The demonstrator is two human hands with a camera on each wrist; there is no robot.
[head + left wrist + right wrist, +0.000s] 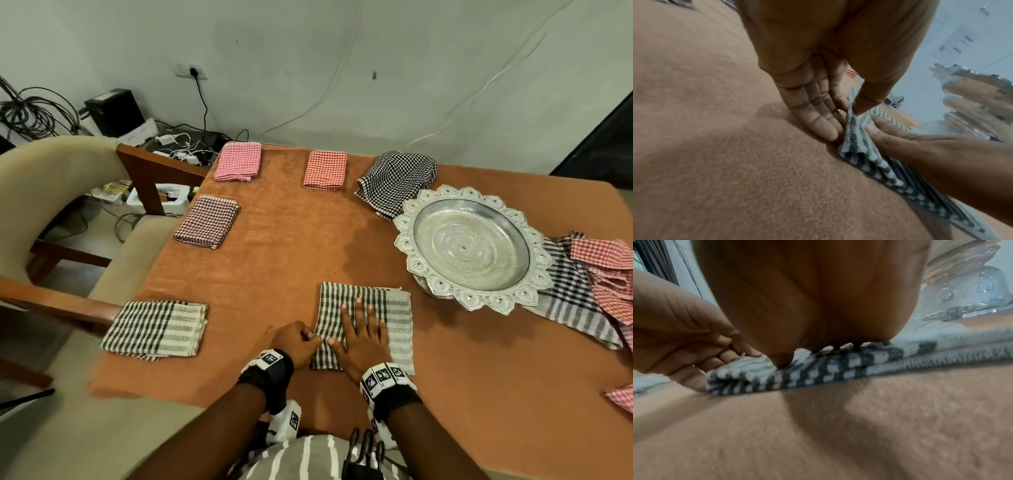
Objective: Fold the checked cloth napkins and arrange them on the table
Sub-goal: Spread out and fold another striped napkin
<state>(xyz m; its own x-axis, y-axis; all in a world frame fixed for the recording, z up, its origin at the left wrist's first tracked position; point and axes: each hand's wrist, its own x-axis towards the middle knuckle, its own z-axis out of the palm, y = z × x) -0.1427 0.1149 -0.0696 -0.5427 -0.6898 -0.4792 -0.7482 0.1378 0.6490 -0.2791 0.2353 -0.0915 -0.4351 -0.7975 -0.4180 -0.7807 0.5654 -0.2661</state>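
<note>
Both hands work one napkin [366, 308] beside the tray [472, 246]: right hand [363, 339] flat to pin it, left hand [298, 342] fingers [818, 120] pinching its edge to fold.

Folded napkins laid out on table: five
- pink check [237, 161], far left corner: one
- orange-red check [324, 170], far edge, centre: one
- dark maroon check [206, 221], left edge: one
- grey-green check [156, 329], near left: one
- grey-green check under both hands [394, 318], near centre: one

Unfolded napkins, black-and-white check [397, 180], bunched beyond tray: one
Unfolded napkins heaped at right edge [592, 291]: at least two patterns, grey check and red check; exact count cannot be told
Red check cloth corner [621, 397] at near right edge: one
Silver trays [404, 236], scalloped rim: one
Hands: two, left [296, 342] and right [364, 339]
Wrist bands with printed markers: two
Armchairs [68, 192] beside table: one
Tables [291, 260]: one
</note>
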